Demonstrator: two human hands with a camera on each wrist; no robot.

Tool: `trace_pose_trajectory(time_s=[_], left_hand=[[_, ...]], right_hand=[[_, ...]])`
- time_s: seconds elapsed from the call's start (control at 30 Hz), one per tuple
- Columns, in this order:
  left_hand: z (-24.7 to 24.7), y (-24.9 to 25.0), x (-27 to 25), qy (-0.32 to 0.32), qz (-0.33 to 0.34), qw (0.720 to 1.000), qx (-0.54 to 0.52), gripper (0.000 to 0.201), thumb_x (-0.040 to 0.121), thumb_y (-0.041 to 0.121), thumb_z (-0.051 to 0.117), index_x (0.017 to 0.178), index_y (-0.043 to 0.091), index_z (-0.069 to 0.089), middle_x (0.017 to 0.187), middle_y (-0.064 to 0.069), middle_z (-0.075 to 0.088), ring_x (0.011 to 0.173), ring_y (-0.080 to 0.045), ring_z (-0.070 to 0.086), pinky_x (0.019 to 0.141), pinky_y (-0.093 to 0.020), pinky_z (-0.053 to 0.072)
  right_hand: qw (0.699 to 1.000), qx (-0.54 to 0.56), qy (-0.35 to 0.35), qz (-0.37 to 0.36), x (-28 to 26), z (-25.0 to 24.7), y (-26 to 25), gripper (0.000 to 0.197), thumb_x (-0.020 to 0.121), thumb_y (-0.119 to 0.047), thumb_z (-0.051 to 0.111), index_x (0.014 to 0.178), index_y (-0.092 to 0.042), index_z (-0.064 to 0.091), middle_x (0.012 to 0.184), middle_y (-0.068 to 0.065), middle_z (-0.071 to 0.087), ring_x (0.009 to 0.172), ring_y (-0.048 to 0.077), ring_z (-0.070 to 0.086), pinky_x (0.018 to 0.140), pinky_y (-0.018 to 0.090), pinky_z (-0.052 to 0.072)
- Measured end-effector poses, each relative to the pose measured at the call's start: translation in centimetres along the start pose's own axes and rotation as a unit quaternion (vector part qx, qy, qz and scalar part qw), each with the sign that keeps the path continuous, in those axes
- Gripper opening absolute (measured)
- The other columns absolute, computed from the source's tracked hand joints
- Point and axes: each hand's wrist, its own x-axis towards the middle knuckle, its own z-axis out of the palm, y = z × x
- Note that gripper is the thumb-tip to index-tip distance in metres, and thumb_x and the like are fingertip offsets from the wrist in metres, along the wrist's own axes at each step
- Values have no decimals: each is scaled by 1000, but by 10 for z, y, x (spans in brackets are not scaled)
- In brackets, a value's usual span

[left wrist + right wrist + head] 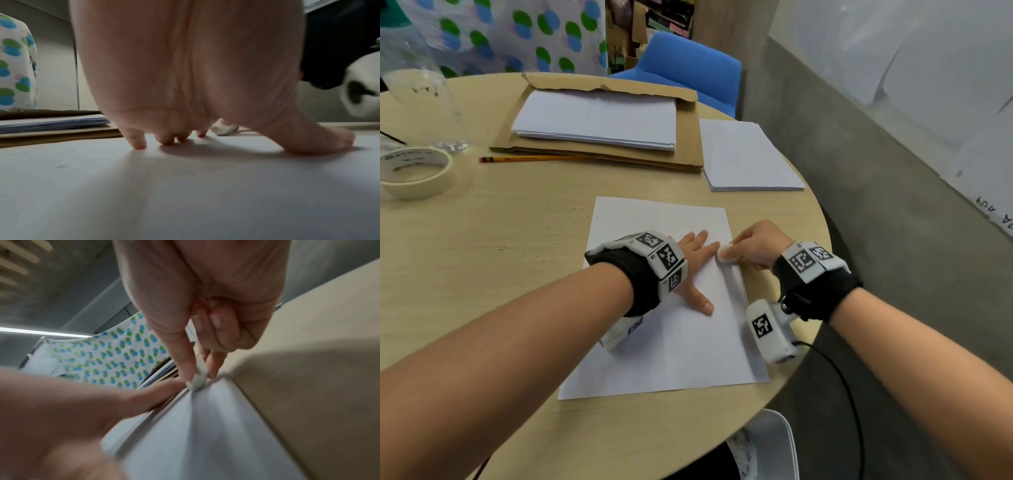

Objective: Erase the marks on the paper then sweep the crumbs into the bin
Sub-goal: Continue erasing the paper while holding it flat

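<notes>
From the head view, a white sheet of paper lies flat on the round desk, its long axis running away from the person and leaning slightly to the right, near the desk's right edge. The left hand lies spread on the sheet, fingers straight and pointing toward the right edge, its grip released. The right hand pinches a small white eraser between thumb and fingertips and presses it on the paper close to the right edge, just beside the left fingertips. Farther back lie a stack of sheets on a brown envelope, a second stack to its right, a yellow pencil pointing left to right, and a roll of tape.

From the left wrist, the left hand arches over the paper, fingertips and thumb touching the sheet; the eraser shows beyond them.

From the right wrist, blurred, the right hand grips the eraser with its lower end on the paper, a left finger beside it.
</notes>
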Motion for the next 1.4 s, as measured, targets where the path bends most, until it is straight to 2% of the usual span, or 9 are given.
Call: trace_pose_trajectory(time_s=[0.2, 0.4, 0.47, 0.63, 0.8, 0.93, 1.03, 1.2, 1.4], left_hand=[[1, -2, 2, -10, -3, 1000, 4, 119, 71, 62, 66, 148, 22, -16, 156, -4, -22, 146, -23, -14, 118, -48, 3], [-1, 0, -1, -6, -1, 1000, 0, 118, 72, 60, 66, 149, 21, -14, 157, -5, -20, 146, -23, -13, 117, -47, 3], [-1, 0, 0, -7, -1, 1000, 0, 118, 72, 60, 67, 149, 21, -15, 157, -5, -21, 146, -23, -13, 118, -47, 3], [-2, 0, 0, -14, 2, 1000, 8, 119, 72, 60, 66, 148, 21, -16, 156, -5, -22, 146, -24, -14, 117, -48, 3], [-2, 2, -1, -12, 4, 1000, 9, 121, 71, 59, 68, 148, 21, -16, 156, -6, -21, 146, -25, -14, 117, -49, 3], [-1, 2, 0, -13, 0, 1000, 10, 122, 70, 60, 68, 148, 21, -17, 156, -6, -22, 146, -24, -15, 118, -49, 2], [-1, 1, 1, -18, -3, 1000, 11, 122, 70, 60, 68, 148, 21, -17, 156, -5, -23, 145, -24, -15, 117, -48, 1], [-2, 1, -2, -7, 22, 1000, -4, 117, 72, 56, 70, 148, 27, -15, 157, -9, -18, 146, -29, -12, 116, -51, 3], [0, 1, 1, -17, -2, 1000, 22, 121, 71, 61, 67, 148, 20, -18, 156, -6, -22, 146, -24, -14, 117, -47, 2]], right_hand=[[989, -70, -124, -30, -29, 3, 9, 24, 75, -26, 75, 88, -7, 71, 54, -5, 52, 46, 8, 38, 44, 17, 32], [999, -47, -3, -13, -1, -6, -2, 32, 74, -25, 75, 100, -9, 70, 67, -2, 54, 60, 11, 46, 57, 23, 39], [997, -70, -17, -33, -6, -2, 6, 33, 74, -26, 75, 103, -10, 70, 78, -3, 60, 71, 10, 51, 65, 23, 42], [981, -135, -117, -69, -27, -1, 11, 24, 76, -28, 73, 95, -13, 72, 69, -8, 59, 59, 5, 48, 52, 18, 39], [986, -137, -23, -97, -4, -3, 3, 30, 77, -28, 72, 103, -11, 71, 85, -2, 62, 78, 12, 55, 63, 18, 39], [947, -242, -67, -201, -23, 0, 16, 26, 83, -27, 65, 103, -12, 71, 89, 1, 64, 81, 11, 52, 59, 8, 34], [911, -324, -148, -207, -34, -8, 12, 25, 84, -23, 63, 106, -13, 70, 100, 1, 68, 83, 9, 53, 69, 16, 41], [890, -365, -59, -267, -22, 9, -7, 21, 85, -16, 60, 105, -20, 68, 106, 2, 60, 98, 23, 57, 82, 36, 49], [860, -436, -150, -221, -34, -5, -1, 27, 83, -20, 64, 110, -20, 67, 104, -2, 64, 96, 18, 57, 82, 34, 49]])
